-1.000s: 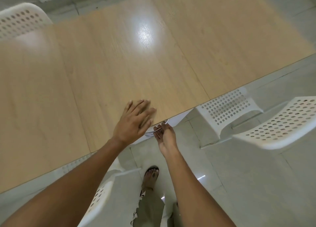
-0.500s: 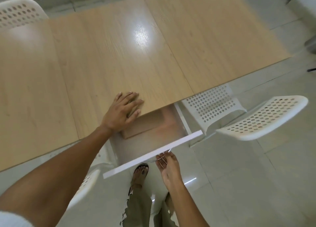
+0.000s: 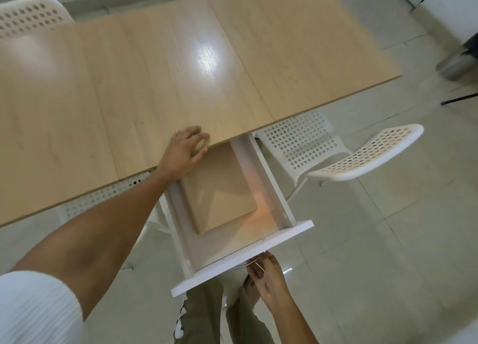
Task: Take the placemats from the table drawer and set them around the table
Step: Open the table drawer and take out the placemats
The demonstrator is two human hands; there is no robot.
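The white drawer (image 3: 261,196) of the light wooden counter (image 3: 155,84) was seen pulled far out, with a stack of tan rectangular placemats (image 3: 219,188) lying flat inside it.

The left hand (image 3: 185,152) was laid on the near edge of the counter, above the back part of the drawer, with its fingers (image 3: 199,136) straight and spread, holding nothing. The thin metal handle (image 3: 254,262) under the white drawer front was gripped by the curled fingers of the right hand (image 3: 267,279). The placemats were placed nearer to the left wall of the drawer. A white perforated plastic chair (image 3: 336,152) was standing just beside the drawer, on the right.
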